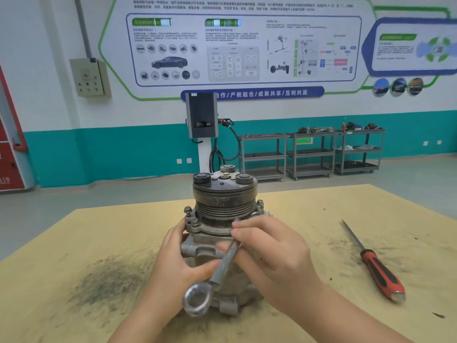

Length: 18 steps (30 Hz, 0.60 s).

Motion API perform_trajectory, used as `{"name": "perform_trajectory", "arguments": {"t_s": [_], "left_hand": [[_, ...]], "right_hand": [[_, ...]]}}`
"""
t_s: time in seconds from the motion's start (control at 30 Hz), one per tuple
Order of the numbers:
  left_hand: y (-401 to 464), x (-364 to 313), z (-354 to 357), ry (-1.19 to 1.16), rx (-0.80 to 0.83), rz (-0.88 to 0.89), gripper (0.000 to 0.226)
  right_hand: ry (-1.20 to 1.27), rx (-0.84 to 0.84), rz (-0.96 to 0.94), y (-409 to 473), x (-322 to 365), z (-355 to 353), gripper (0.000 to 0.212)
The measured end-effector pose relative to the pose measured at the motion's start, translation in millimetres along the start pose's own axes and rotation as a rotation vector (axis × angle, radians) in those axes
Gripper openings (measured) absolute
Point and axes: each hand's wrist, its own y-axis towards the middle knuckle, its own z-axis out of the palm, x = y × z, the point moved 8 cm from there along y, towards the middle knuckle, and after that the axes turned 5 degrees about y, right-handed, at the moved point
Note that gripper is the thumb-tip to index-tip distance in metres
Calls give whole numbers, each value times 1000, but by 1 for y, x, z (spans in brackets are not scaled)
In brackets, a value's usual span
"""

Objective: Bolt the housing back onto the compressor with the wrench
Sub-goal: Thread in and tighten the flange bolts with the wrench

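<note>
The compressor (222, 231) stands upright mid-table; the left hand (170, 266) curls around its housing (210, 229) to steady it, while the right hand (269, 248) pinches the wrench (215, 276) shaft — apparently seating it on a bolt — screwdriver (373, 263) lying well right of it

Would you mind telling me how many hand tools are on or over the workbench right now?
2. The wrench is held in front of the compressor by the right hand; the screwdriver lies on the bench to the right. Others may be hidden behind the compressor.
</note>
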Motion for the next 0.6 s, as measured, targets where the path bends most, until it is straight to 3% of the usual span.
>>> {"name": "perform_trajectory", "arguments": {"t_s": [0.17, 0.27, 0.4, 0.6], "left_hand": [[-3, 1, 1, 6, 14, 11, 92], [-3, 2, -1, 31, 21, 1, 83], [-4, 3, -1, 33, 27, -17, 90], [-3, 5, -3, 46, 19, -39, 89]], "right_hand": [[154, -69, 88, 19, -13, -20, 10], [458, -240, 444, 21, -51, -36, 11], [899, -411, 951, -9, -100, -27, 18], [1161, -495, 1224, -32, -123, -13, 14]]}}
